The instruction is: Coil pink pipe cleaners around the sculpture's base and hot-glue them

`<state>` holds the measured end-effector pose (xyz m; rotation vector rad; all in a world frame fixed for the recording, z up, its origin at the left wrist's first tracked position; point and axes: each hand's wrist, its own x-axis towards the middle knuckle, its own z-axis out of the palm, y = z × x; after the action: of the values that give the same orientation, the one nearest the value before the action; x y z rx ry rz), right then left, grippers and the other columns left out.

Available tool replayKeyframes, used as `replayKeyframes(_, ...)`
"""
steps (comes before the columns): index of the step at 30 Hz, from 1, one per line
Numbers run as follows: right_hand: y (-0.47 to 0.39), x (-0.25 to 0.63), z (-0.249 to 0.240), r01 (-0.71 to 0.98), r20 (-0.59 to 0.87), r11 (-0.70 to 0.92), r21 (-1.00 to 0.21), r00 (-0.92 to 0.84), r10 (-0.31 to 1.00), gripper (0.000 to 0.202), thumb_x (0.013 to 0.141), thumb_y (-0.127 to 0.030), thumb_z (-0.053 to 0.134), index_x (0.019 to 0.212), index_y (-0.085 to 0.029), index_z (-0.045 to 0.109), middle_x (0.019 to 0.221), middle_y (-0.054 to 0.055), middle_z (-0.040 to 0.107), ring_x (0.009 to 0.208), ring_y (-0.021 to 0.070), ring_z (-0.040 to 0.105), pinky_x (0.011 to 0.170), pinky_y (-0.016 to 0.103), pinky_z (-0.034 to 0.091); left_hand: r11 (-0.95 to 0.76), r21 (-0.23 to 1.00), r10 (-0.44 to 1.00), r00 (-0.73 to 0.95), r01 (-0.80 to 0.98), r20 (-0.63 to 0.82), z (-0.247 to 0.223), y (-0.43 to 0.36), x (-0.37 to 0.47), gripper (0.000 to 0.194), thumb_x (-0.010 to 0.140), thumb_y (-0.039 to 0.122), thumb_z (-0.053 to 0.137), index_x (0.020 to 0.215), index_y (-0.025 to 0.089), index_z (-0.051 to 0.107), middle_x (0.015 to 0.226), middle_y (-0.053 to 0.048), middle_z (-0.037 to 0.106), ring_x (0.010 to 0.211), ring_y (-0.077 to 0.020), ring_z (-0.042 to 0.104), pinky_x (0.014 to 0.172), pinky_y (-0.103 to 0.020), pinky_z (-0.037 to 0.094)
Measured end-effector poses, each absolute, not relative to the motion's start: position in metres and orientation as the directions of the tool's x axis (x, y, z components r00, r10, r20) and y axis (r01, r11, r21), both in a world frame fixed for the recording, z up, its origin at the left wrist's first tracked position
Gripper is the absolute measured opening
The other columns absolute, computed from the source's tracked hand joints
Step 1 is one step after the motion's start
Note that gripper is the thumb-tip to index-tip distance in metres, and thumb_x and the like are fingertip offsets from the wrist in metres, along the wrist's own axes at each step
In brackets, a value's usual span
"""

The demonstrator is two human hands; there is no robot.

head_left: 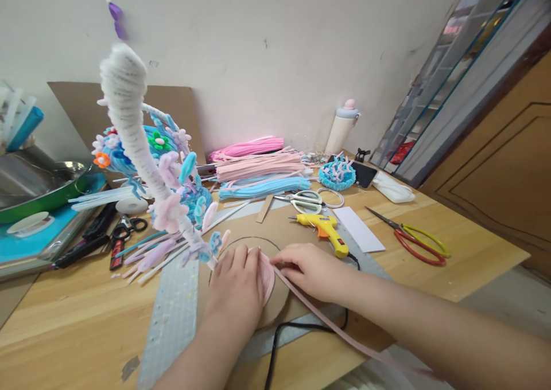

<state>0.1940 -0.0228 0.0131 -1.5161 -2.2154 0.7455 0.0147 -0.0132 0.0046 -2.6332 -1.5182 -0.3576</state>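
Observation:
A flat spiral of pink pipe cleaner lies on a piece of brown cardboard with a drawn circle. My left hand rests over the spiral's left part, its fingers laid down on it and hiding much of it. At the spiral's right edge, my right hand pinches the loose pink strand between thumb and forefinger. That strand trails down to the lower right, under my right forearm. Just behind my right hand lies a yellow glue gun.
A tall white fuzzy-wrapped stem with flowers rises at left, before a blue flowered piece. Pipe cleaner bundles, green-handled scissors and red-and-yellow-handled scissors lie behind and right. A black cord crosses the front.

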Motion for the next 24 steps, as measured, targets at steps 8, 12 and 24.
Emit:
replayKeyframes(8,-0.02,0.196,0.02,0.773,0.1,0.519,-0.364,-0.522,0.847,0.027,0.094,-0.022,0.048,0.115,-0.025,0.064,0.093,0.005,0.059,0.088,0.018,0.055,0.076,0.028,0.039,-0.51,0.058,0.847,0.491,0.858,0.203,0.005,-0.013,0.015,0.028,0.093,0.019,0.042,0.113,0.018,0.061,0.097,-0.007,0.06,0.1,-0.0256,0.056,0.096,-0.046,0.04)
replayKeyframes(12,-0.015,0.198,0.018,0.759,0.076,0.49,-0.428,-0.51,0.857,0.027,0.09,-0.02,0.055,0.115,-0.023,0.065,0.098,0.006,0.059,0.094,0.0193,0.054,0.083,0.03,0.04,-0.514,0.056,0.843,0.492,0.856,0.217,0.004,-0.012,0.014,0.027,0.093,0.018,0.042,0.112,0.018,0.061,0.097,-0.007,0.059,0.1,-0.0254,0.056,0.097,-0.046,0.04)
replayKeyframes(24,-0.01,0.196,0.017,0.741,-0.023,0.352,-0.572,-0.443,0.896,0.03,0.084,-0.02,0.063,0.114,-0.024,0.065,0.097,0.004,0.056,0.096,0.0216,0.054,0.085,0.034,0.041,-0.5,0.066,0.844,0.469,0.863,0.26,-0.005,-0.01,0.015,0.024,0.089,0.018,0.048,0.11,0.018,0.06,0.095,-0.007,0.058,0.096,-0.0267,0.055,0.096,-0.048,0.041)
